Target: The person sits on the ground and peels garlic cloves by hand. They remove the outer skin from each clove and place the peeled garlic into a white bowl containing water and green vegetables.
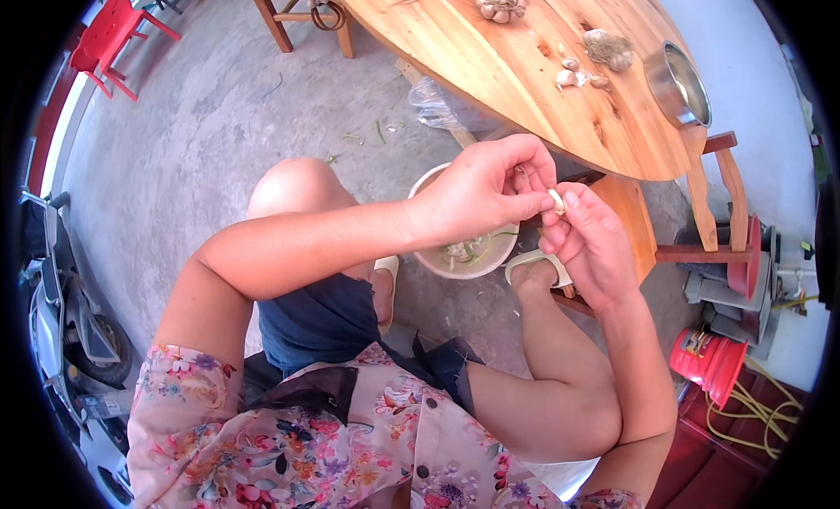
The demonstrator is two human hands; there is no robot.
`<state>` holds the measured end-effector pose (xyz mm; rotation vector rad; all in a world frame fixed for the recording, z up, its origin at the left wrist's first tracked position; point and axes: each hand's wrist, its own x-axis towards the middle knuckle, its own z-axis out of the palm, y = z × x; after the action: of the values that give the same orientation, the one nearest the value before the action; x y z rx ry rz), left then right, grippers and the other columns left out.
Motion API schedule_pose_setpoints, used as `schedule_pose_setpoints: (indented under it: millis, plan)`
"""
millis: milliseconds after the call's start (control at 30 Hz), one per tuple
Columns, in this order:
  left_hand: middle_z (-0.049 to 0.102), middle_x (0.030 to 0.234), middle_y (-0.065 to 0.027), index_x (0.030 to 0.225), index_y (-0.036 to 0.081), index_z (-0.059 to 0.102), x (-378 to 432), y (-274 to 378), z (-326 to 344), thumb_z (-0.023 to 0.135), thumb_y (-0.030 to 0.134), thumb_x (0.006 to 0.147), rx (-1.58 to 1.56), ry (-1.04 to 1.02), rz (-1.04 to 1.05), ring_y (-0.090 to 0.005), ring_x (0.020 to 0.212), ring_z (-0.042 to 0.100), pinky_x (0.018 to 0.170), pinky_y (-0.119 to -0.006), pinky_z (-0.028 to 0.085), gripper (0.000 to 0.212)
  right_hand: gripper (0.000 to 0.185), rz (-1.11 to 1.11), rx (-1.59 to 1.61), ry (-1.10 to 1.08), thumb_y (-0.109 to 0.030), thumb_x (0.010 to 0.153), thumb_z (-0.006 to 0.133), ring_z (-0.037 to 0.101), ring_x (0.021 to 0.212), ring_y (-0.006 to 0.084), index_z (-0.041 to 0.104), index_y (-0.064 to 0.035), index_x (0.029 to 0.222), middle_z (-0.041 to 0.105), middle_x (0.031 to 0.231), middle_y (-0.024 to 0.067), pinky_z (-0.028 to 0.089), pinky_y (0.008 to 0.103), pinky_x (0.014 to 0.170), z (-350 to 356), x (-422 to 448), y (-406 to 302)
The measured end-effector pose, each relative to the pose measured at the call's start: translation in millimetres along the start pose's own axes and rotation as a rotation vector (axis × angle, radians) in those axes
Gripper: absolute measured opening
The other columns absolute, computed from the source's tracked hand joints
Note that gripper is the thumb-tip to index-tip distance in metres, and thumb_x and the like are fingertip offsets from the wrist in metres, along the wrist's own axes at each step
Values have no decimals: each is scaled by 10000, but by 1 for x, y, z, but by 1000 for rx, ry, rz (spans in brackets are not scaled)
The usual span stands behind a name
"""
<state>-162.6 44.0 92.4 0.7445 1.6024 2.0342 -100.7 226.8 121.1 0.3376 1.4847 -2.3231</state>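
A pale garlic clove [556,201] is pinched between the fingertips of both hands, above the floor and near the table's edge. My left hand [482,187] grips it from the left with thumb and fingers, the other fingers curled. From the right, my right hand [594,240] holds it by thumb and forefinger. Below them a white basin [459,274] on the floor holds pale peelings and green scraps; my left hand partly covers it. On the wooden table [485,82] lie loose cloves [567,79], a garlic bulb [501,7] and a bulb with dry roots [607,51].
A steel bowl [679,85] stands near the table's right edge. A wooden chair [738,181] is beside it, and a plastic bag [433,105] hangs under the table. Red buckets [709,364] are at right, a red plastic chair [115,39] far left, a motorbike [72,338] at left.
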Motion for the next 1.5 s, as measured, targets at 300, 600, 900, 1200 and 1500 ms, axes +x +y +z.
schedule_pose_setpoints:
  millis: [300, 600, 900, 1200, 1500]
  plan:
    - [550, 793, 39, 933, 22, 554, -3, 7, -1, 615, 8, 869, 205, 67, 90, -20, 703, 513, 617, -179, 442, 90, 205, -82, -75, 55, -139, 917, 584, 560, 780, 87, 554, -22, 1082, 619, 963, 54, 493, 259, 735, 6, 0, 1]
    - [607, 794, -20, 948, 17, 619, -3, 6, -3, 624, 34, 855, 326, 74, 161, -80, 694, 582, 594, -231, 468, 95, 232, -94, -68, 83, -108, 897, 606, 577, 802, 98, 577, 0, 1100, 628, 962, 60, 497, 257, 755, 4, -2, -2]
    - [529, 693, -69, 778, 52, 550, 1, 7, -3, 643, -6, 742, 703, 113, 540, -241, 605, 553, 502, -326, 440, 115, 247, -36, 8, 34, -102, 902, 596, 587, 783, 104, 573, 14, 1119, 639, 926, 65, 506, 271, 763, 6, -4, -3]
    - [533, 718, -63, 813, 45, 546, 0, 7, -2, 623, -5, 769, 676, 153, 459, -181, 596, 566, 514, -287, 454, 101, 335, -67, -91, -10, -109, 881, 615, 608, 853, 135, 525, 19, 1178, 634, 968, 76, 504, 292, 813, 11, -5, -6]
    - [546, 752, -15, 880, 15, 561, 5, 11, -16, 585, 15, 829, 417, 233, 289, -64, 644, 501, 570, -214, 431, 56, 389, -67, -105, -49, -120, 877, 618, 606, 882, 147, 484, 6, 1219, 622, 1020, 98, 501, 304, 828, 12, -10, -13]
